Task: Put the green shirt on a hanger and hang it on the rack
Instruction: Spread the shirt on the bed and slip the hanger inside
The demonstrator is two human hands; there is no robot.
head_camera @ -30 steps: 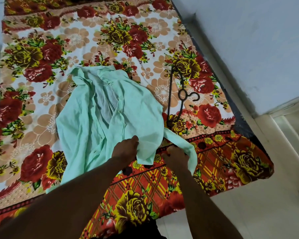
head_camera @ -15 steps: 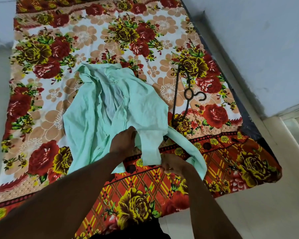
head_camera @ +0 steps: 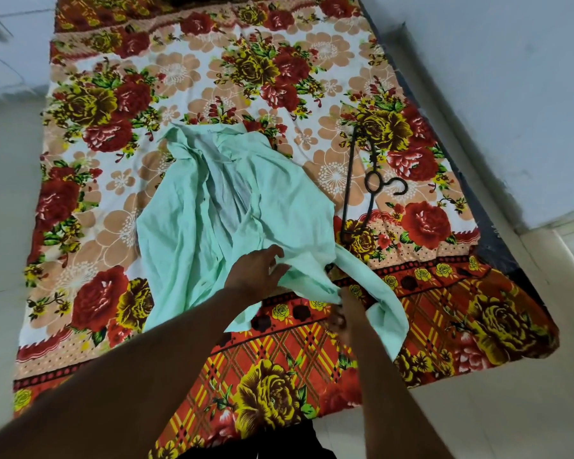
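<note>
A pale green shirt lies crumpled on a bed covered by a floral sheet. Its near end is bunched at the bed's front part, with a sleeve trailing to the right. My left hand rests on the shirt's near edge, fingers spread over the fabric. Partly hidden under the sleeve, my right hand grips the cloth there. A dark hanger lies flat on the sheet to the right of the shirt, its hook pointing right. No rack is in view.
The bed runs against a pale wall on the right. Light floor shows at the front right and along the left side. A door frame or ledge is at the right edge.
My left hand has opened, its fingers now spread on the shirt. My right hand has pulled back toward me with the sleeve edge. The view has shifted slightly.
</note>
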